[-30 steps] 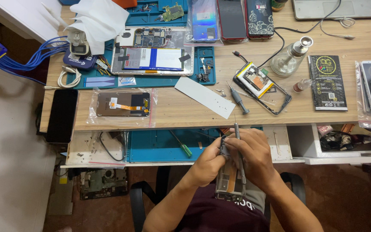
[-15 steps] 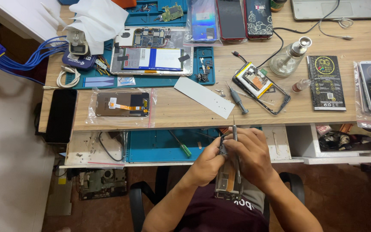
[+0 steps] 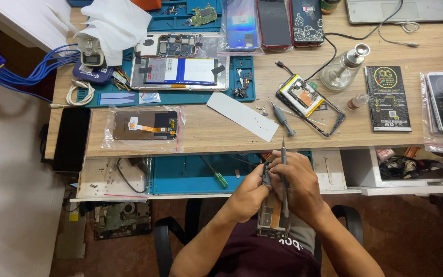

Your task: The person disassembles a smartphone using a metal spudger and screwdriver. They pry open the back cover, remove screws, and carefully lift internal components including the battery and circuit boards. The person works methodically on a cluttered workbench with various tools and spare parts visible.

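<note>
We recorded both hands working below the near edge of the wooden desk (image 3: 334, 128), over the person's lap. The left hand (image 3: 249, 192) was closed around the top of an opened phone (image 3: 272, 215), which stood lengthwise away from the desk edge, its lower end resting on the lap. The right hand (image 3: 301, 187) was closed on a thin screwdriver (image 3: 284, 174); the shaft rose upright and its upper end crossed the desk's near edge. The two hands touched over the phone.

Just under the desk edge sat a pull-out shelf with a teal mat (image 3: 190, 172); a green-handled screwdriver (image 3: 216, 174) lay on it, near the left hand but apart from it. On the desktop beyond the edge, a grey screwdriver (image 3: 284, 120) and a white strip (image 3: 242, 116) lay nearest. Bare wood showed between that strip and a bagged phone part (image 3: 144, 124) farther left.
</note>
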